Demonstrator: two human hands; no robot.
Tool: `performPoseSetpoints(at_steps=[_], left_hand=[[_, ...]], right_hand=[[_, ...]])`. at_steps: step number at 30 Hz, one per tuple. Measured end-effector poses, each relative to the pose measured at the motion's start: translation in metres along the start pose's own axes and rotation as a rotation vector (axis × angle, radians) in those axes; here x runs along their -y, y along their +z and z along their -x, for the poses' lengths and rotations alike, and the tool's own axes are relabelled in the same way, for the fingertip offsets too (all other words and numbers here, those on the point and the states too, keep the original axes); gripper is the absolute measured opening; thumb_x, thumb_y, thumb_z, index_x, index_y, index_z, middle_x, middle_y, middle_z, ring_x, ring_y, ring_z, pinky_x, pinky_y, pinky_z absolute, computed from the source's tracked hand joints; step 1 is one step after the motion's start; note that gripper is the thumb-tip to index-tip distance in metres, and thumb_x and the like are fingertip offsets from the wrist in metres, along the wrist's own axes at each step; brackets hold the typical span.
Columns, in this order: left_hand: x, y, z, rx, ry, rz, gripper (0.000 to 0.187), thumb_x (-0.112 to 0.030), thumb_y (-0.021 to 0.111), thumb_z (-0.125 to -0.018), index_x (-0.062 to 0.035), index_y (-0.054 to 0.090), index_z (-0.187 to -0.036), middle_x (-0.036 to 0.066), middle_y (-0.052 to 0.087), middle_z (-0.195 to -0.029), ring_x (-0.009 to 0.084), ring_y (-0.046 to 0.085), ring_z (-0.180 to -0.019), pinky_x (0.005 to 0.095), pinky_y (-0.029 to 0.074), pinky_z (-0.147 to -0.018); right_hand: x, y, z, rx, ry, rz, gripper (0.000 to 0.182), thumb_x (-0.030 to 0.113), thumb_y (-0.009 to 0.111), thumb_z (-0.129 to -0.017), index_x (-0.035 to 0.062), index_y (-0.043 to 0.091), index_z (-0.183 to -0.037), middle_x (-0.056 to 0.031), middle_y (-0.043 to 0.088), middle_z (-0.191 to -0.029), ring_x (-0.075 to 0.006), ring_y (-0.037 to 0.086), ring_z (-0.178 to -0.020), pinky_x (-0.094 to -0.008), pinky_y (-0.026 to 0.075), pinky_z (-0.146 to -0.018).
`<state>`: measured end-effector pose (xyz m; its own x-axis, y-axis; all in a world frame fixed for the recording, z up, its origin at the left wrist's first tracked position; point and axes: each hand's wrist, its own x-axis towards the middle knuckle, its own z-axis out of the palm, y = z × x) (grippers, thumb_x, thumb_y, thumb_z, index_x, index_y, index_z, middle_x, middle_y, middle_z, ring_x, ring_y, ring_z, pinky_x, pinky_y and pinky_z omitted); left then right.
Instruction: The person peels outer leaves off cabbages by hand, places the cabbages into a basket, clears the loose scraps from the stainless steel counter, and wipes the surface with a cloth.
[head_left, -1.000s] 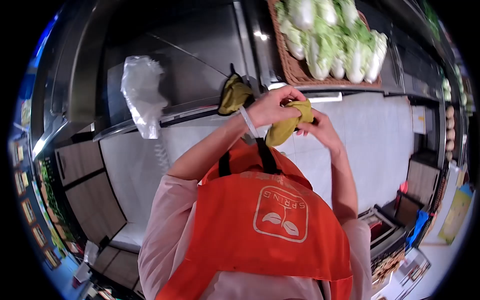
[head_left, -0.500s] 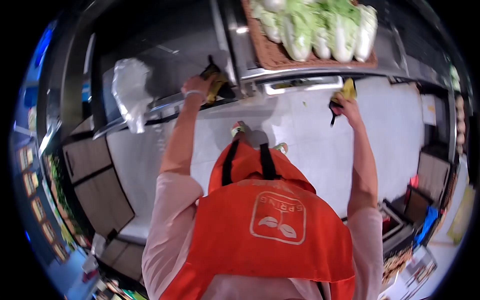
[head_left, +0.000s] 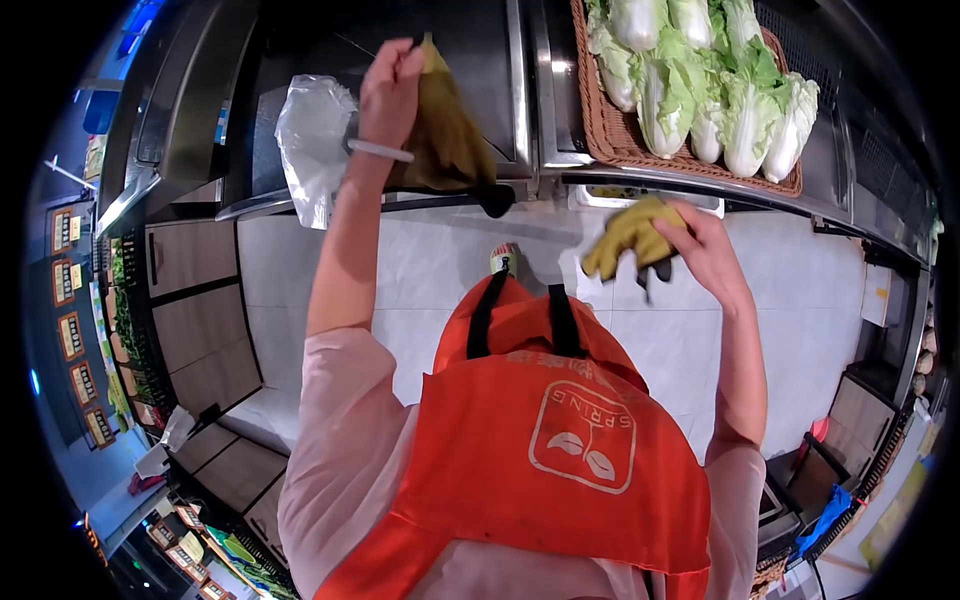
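My left hand point(head_left: 390, 95), with a pale band at the wrist, is closed at the top edge of a yellow-brown cloth point(head_left: 450, 140) over the dark counter at upper left. The cloth hangs spread out to the right of my fingers, its lower end black. Just left of that hand lies a clear plastic bag point(head_left: 315, 140), drooping over the counter's front edge. Out over the floor, my right hand point(head_left: 708, 255) grips a crumpled yellow cloth point(head_left: 635, 238), thumb on top. Black bits dangle below its finger-like folds.
A brown woven basket point(head_left: 600, 125) of Chinese cabbages point(head_left: 745, 120) stands on the metal counter at upper right. Below its edge sits a white tray point(head_left: 590, 195). Wooden cabinets point(head_left: 205, 310) line the left, and a grey tiled floor point(head_left: 800, 270) lies between.
My left hand has moved up over the counter, and its cloth now hangs more spread out. The right-hand cloth has swung left of the fingers and down. More cabbages show.
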<state>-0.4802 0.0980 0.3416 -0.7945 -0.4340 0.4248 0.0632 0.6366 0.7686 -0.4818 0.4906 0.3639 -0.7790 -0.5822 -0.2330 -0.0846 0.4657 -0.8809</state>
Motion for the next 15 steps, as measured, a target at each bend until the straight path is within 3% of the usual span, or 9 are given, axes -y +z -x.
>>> performPoseSetpoints(at_steps=[3, 6, 7, 9, 11, 13, 14, 15], left_hand=[[-0.034, -0.02, -0.033, -0.035, 0.054, 0.378, 0.019, -0.016, 0.057, -0.089, -0.0018, 0.059, -0.101, 0.0, 0.058, -0.08, 0.0054, 0.049, -0.072, 0.019, 0.041, -0.065], [-0.07, -0.04, -0.042, -0.051, -0.019, 0.301, 0.022, -0.026, 0.059, -0.085, -0.0087, 0.062, -0.098, 0.007, 0.062, -0.1, 0.0206, 0.06, -0.086, 0.0366, 0.048, -0.072], [-0.074, -0.039, -0.034, -0.045, 0.001, 0.398, 0.018, -0.013, 0.06, -0.088, -0.0041, 0.059, -0.103, -0.001, 0.059, -0.086, 0.0054, 0.053, -0.079, 0.0187, 0.044, -0.07], [-0.055, -0.024, -0.015, 0.071, 0.171, 0.495, 0.02, -0.017, 0.058, -0.089, -0.0022, 0.059, -0.102, -0.001, 0.06, -0.086, 0.0052, 0.053, -0.078, 0.021, 0.044, -0.067], [-0.047, -0.008, 0.019, 0.323, -0.07, 0.374, 0.022, -0.019, 0.059, -0.088, -0.003, 0.058, -0.104, 0.005, 0.062, -0.088, 0.0129, 0.059, -0.079, 0.0249, 0.047, -0.068], [-0.028, 0.007, 0.058, 0.583, -0.187, 0.164, 0.025, -0.02, 0.058, -0.086, -0.0039, 0.057, -0.105, 0.014, 0.061, -0.093, 0.0261, 0.061, -0.083, 0.0317, 0.048, -0.074], [-0.004, 0.016, 0.08, 0.745, -0.042, 0.028, 0.028, -0.024, 0.058, -0.085, -0.0043, 0.057, -0.105, 0.019, 0.059, -0.096, 0.0355, 0.058, -0.09, 0.0382, 0.046, -0.079], [0.012, 0.009, 0.104, 0.964, -0.11, 0.068, 0.032, -0.028, 0.057, -0.084, -0.004, 0.056, -0.106, 0.019, 0.058, -0.099, 0.0358, 0.056, -0.095, 0.0402, 0.044, -0.082]], right_hand=[[0.055, 0.026, -0.043, -0.093, -0.206, -0.015, 0.022, 0.014, 0.056, -0.088, -0.0026, 0.058, -0.103, -0.0079, 0.06, -0.078, -0.011, 0.051, -0.071, -0.0239, 0.043, -0.068], [0.077, 0.062, -0.073, -0.23, -0.301, -0.143, 0.028, 0.016, 0.058, -0.087, -0.0027, 0.058, -0.108, -0.0142, 0.062, -0.086, -0.0169, 0.057, -0.076, -0.026, 0.045, -0.072], [0.079, 0.073, -0.08, -0.217, -0.276, -0.102, 0.031, 0.017, 0.059, -0.086, -0.0028, 0.057, -0.11, -0.0166, 0.062, -0.091, -0.0203, 0.059, -0.081, -0.0275, 0.045, -0.075], [0.07, 0.096, -0.089, -0.193, -0.222, -0.017, 0.038, 0.02, 0.06, -0.085, -0.003, 0.055, -0.114, -0.0215, 0.061, -0.101, -0.0271, 0.061, -0.09, -0.0304, 0.045, -0.081], [0.047, 0.116, -0.088, -0.034, -0.142, 0.037, 0.045, 0.023, 0.061, -0.083, -0.0044, 0.052, -0.118, -0.0258, 0.056, -0.113, -0.0352, 0.057, -0.103, -0.0353, 0.043, -0.089], [0.022, 0.126, -0.073, 0.16, -0.076, 0.278, 0.044, 0.02, 0.06, -0.082, -0.0061, 0.052, -0.116, -0.0277, 0.056, -0.109, -0.0392, 0.055, -0.101, -0.0397, 0.043, -0.088], [-0.006, 0.132, -0.065, 0.261, -0.074, 0.348, 0.043, 0.019, 0.06, -0.081, -0.0061, 0.053, -0.115, -0.0283, 0.056, -0.107, -0.04, 0.054, -0.1, -0.0408, 0.043, -0.087], [-0.036, 0.136, -0.055, 0.374, -0.023, 0.406, 0.046, 0.02, 0.063, -0.079, -0.004, 0.053, -0.117, -0.0244, 0.057, -0.11, -0.0369, 0.055, -0.102, -0.0381, 0.043, -0.09]])
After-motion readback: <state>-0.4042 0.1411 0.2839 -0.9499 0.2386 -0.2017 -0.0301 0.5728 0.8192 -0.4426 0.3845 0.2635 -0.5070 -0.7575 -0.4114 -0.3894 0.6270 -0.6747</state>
